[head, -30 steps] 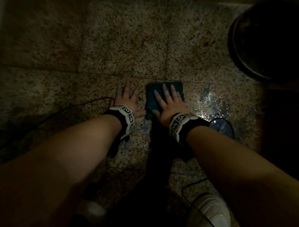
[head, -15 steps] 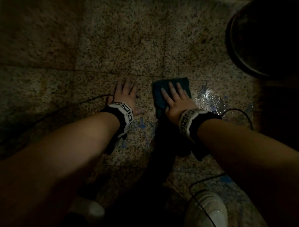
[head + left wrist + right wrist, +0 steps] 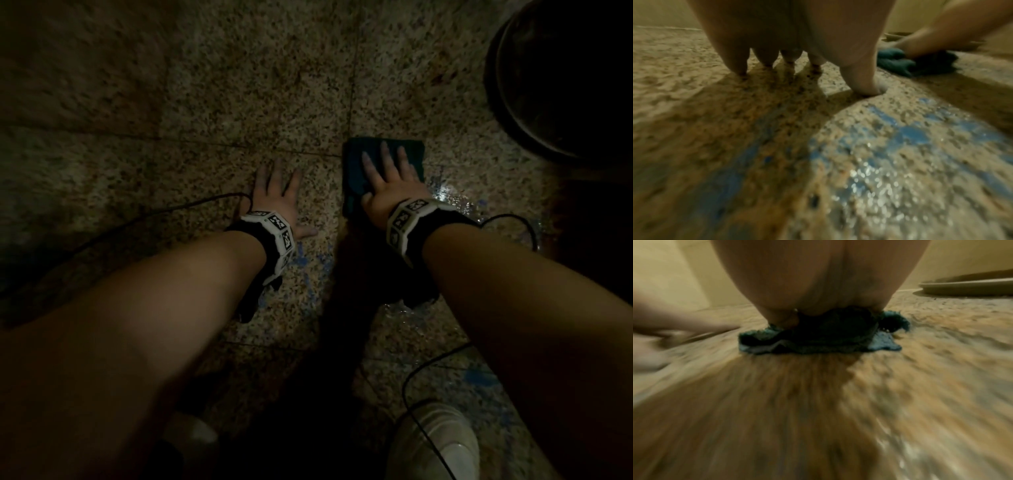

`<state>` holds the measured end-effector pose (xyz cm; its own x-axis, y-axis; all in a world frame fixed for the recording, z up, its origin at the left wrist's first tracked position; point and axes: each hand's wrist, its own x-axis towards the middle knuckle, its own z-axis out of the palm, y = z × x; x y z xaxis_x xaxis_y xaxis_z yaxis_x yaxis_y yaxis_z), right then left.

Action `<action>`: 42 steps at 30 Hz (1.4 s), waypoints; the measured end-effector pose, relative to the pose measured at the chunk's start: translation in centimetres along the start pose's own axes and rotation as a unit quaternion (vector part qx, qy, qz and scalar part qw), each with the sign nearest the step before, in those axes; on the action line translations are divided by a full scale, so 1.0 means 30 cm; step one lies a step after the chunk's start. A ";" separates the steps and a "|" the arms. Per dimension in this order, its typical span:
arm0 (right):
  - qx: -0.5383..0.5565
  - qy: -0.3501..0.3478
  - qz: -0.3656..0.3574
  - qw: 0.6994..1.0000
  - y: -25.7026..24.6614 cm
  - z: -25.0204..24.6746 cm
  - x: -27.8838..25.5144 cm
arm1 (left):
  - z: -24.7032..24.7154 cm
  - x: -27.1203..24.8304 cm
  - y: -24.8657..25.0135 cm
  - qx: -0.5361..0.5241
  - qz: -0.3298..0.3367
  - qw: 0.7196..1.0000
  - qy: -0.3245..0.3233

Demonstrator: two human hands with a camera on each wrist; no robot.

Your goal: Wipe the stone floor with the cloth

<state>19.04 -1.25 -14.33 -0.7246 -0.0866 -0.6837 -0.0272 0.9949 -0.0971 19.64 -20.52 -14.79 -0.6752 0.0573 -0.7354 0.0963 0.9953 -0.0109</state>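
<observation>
A folded dark teal cloth lies flat on the speckled stone floor. My right hand presses down on it with straight, spread fingers. The right wrist view shows the cloth bunched under the palm. My left hand lies flat on the bare floor to the left of the cloth, fingers spread and holding nothing. In the left wrist view its fingertips touch the stone, with the cloth off to the right.
Wet shiny patches with blue smears mark the floor right of and behind the cloth, also seen as blue smears. A dark round basin stands at the far right. Black cables trail from both wrists. A white shoe is below.
My right hand has pushed the cloth forward and to the right over the floor. The left hand has stayed flat in about the same spot.
</observation>
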 end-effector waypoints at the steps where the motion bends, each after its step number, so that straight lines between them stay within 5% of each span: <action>1: 0.003 -0.001 0.004 1.000 -0.002 -0.006 0.007 | 0.004 0.006 -0.004 -0.004 0.003 1.000 0.003; 19: -0.027 -0.002 -0.021 0.999 0.093 0.136 -0.127 | 0.006 -0.002 0.008 0.005 -0.003 1.000 0.006; 32: 0.067 0.004 0.068 0.995 0.081 -0.017 0.008 | 0.013 -0.001 0.010 0.001 0.000 1.000 0.011; 42: 0.024 0.027 0.039 0.999 0.128 0.061 -0.085 | -0.008 -0.020 0.016 0.036 0.032 0.999 0.014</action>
<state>22.04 2.68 -14.29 -0.7591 -0.0045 -0.6510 0.0633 0.9947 -0.0807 19.90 -20.07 -14.18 -0.6859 0.1243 -0.7170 0.1914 0.9814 -0.0129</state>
